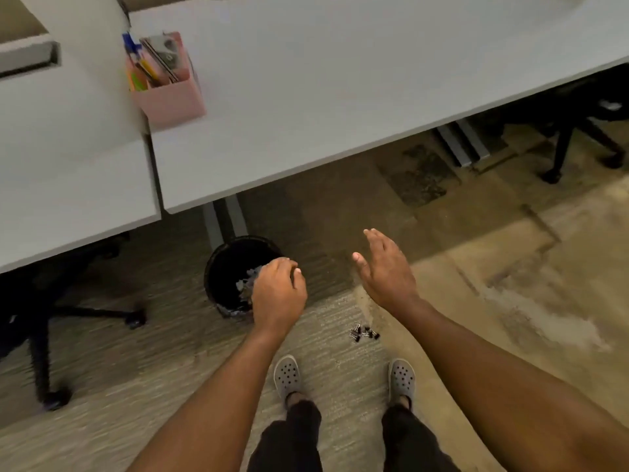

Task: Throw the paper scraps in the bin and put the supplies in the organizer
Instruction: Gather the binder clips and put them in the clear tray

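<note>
A black round bin (226,264) stands on the carpet under the desk's front edge, with grey paper scraps (245,282) inside. My left hand (277,294) hovers over the bin's right rim, its fingers loosely curled downward with nothing visible in them. My right hand (386,269) is to the right of the bin, fingers straight and empty. Several black binder clips (364,333) lie on the floor in front of my feet. A pink organizer (170,93) on the white desk (340,80) holds pens, markers and other supplies.
A second white desk (68,185) adjoins on the left. Black office chair bases sit at the left (51,318) and far right (571,144). Grey desk legs (223,219) stand behind the bin. My grey shoes (287,374) are on the carpet below.
</note>
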Demonstrator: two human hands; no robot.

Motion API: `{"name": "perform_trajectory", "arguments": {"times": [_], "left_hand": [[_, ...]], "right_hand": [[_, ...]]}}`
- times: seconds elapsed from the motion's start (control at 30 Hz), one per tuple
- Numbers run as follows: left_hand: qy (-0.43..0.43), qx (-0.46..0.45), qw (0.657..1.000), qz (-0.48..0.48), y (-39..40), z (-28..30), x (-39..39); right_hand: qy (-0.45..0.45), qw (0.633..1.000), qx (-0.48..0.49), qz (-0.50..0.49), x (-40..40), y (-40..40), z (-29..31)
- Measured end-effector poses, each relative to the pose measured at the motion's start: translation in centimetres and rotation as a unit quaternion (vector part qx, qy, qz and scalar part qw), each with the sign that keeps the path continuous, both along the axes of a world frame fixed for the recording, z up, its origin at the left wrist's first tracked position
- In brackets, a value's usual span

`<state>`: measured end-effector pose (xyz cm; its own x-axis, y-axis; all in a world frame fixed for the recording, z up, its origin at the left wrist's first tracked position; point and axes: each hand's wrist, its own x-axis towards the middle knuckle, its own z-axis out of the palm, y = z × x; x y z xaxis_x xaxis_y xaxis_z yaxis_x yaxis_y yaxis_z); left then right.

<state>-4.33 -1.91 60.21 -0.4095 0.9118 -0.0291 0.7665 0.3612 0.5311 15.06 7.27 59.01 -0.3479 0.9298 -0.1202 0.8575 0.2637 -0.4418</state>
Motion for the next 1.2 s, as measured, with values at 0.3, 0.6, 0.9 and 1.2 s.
{"name": "perform_trajectory", "arguments": {"times": [0.3, 0.6, 0.9, 1.2], "left_hand": [[-0.07, -0.15, 0.984, -0.067, -1.2, -19.9, 8.0], [-0.06, -0.338, 0.926, -0.155, -3.1, -47.1, 11.7], [-0.05, -0.309, 0.932, -0.183, -4.4, -64.5, 17.7], [0.053, -0.217, 0.955, -0.193, 0.2, -71.8, 22.2]], "right_hand": [[0.024, 0.99, -0.121, -0.075, 8.3, -1.0, -18.9], [-0.077, 0.971, -0.223, -0.047, 15.1, -1.1, -46.2], [-0.138, 0.95, -0.28, 0.003, 17.4, -4.3, -64.0], [-0.144, 0.976, -0.144, 0.081, 16.4, -5.6, -70.3]]}}
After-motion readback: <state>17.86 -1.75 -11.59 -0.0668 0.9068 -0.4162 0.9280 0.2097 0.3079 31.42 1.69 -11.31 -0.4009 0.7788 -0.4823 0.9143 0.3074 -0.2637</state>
